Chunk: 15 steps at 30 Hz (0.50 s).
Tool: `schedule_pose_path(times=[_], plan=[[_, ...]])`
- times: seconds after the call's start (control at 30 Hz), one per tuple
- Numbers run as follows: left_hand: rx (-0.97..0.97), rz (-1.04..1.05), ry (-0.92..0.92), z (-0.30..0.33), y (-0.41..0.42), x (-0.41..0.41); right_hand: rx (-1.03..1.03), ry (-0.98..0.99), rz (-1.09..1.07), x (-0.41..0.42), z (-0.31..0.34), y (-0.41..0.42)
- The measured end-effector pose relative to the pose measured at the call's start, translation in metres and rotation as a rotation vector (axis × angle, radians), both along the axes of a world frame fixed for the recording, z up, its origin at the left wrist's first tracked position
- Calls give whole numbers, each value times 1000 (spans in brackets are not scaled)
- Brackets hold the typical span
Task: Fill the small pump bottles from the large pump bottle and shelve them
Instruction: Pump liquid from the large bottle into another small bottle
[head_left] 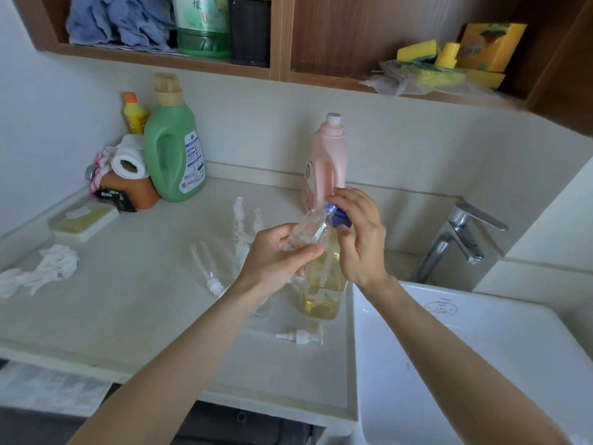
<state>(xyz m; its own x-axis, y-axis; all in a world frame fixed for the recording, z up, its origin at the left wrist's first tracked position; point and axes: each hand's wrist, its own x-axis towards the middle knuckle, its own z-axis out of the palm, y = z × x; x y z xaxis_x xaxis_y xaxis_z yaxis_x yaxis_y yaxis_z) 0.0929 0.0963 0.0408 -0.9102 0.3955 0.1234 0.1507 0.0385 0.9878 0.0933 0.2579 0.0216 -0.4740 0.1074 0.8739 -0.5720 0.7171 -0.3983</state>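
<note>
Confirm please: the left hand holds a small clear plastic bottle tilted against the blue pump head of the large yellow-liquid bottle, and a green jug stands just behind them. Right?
Not quite. In the head view the jug just behind them is the pink jug; the green one stands far left. The rest holds: the left hand grips the small clear bottle at the blue pump head.
</note>
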Motion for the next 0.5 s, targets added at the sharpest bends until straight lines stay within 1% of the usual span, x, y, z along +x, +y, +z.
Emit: schedule_pose_path(times=[0.13, 0.33, 0.43, 0.5], plan=[[-16, 4, -18, 2, -3, 0, 25, -44, -8, 4, 3, -1], [26, 3, -33, 8, 1, 2, 88, -108, -4, 9, 39, 12], [40, 37, -53, 11, 3, 3, 58, -121, -3, 10, 35, 12], [56, 54, -66, 8, 5, 3, 18, -95, -1, 10, 26, 8]])
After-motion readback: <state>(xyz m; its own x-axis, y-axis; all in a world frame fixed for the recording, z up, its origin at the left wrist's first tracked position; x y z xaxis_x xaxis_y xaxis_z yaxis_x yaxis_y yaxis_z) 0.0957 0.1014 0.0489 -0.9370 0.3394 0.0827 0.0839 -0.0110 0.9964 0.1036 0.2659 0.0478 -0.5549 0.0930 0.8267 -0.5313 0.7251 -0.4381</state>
